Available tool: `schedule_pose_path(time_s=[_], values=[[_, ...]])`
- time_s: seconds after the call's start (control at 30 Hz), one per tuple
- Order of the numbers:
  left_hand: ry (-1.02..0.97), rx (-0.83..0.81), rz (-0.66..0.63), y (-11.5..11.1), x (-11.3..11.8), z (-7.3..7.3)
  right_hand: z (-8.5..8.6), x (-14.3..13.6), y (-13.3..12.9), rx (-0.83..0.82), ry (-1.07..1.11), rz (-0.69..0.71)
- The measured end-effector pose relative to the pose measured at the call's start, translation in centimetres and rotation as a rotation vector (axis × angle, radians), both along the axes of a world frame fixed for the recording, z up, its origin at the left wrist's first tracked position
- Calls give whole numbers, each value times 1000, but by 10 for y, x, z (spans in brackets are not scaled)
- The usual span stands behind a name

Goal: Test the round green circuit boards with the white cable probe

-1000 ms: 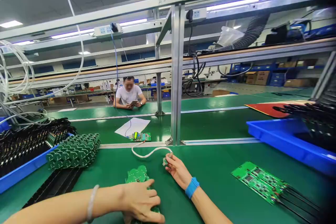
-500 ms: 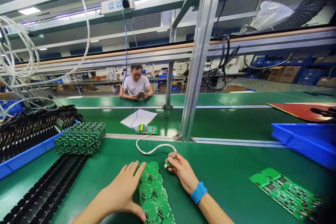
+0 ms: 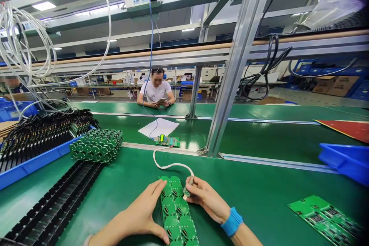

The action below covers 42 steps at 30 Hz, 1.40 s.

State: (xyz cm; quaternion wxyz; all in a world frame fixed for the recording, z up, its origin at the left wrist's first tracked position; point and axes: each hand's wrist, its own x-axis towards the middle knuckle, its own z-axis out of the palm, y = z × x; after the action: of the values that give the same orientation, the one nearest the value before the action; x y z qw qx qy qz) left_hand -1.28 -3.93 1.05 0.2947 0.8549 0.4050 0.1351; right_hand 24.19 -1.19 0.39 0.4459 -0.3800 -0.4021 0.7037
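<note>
- Right hand: fingers are pinching a small plug; its metal pins are pointing down toward the right edge of a green panel. Cannot tell whether pins and panel are touching.
- Left hand: fingers are standing wide of the thumb, both resting along the panel's left side without closing around it.
- Panel is lying on the counter between the hands; its near end is running out of view.
- Step in hand, judged: left is steadying the panel, right is aiming the plug. Next move seems to be calling for lining up the pins with a contact spot and pressing lightly, panel staying put.
- White cable is linking the plug to a small board with a lit yellow screen, just beside a paper sheet.
- Leftward: a stack of round green boards is sitting at the far end of black rails.
- Rightward: another circuit board is lying well apart.
</note>
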Motion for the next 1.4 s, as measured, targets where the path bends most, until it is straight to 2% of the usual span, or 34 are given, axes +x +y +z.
schedule_pose_path(time_s=[0.13,0.23,0.47,0.63,0.83,0.93,1.1,1.2,1.27,1.4], values=[[-19,-47,52,-5,-2,-12,3,-1,-2,-28,65,24],[-111,14,37,-4,-3,-19,6,-1,-3,-58,126,44],[-256,215,-48,16,-1,-14,5,-2,0,-61,290,-46],[-243,131,-34,26,2,-14,6,-3,-1,17,147,-17],[-71,33,38,17,-4,-13,5,-2,-1,109,-38,-35],[-68,-37,63,18,-5,-15,1,-5,-1,127,-99,-54],[-106,-65,40,31,5,-24,4,-3,-2,108,-94,45],[-90,-40,-16,38,16,-23,10,9,1,108,-158,91],[-65,-28,-59,42,24,-20,12,16,5,202,-229,23],[-27,2,-128,42,33,-17,5,16,17,388,-319,-225]])
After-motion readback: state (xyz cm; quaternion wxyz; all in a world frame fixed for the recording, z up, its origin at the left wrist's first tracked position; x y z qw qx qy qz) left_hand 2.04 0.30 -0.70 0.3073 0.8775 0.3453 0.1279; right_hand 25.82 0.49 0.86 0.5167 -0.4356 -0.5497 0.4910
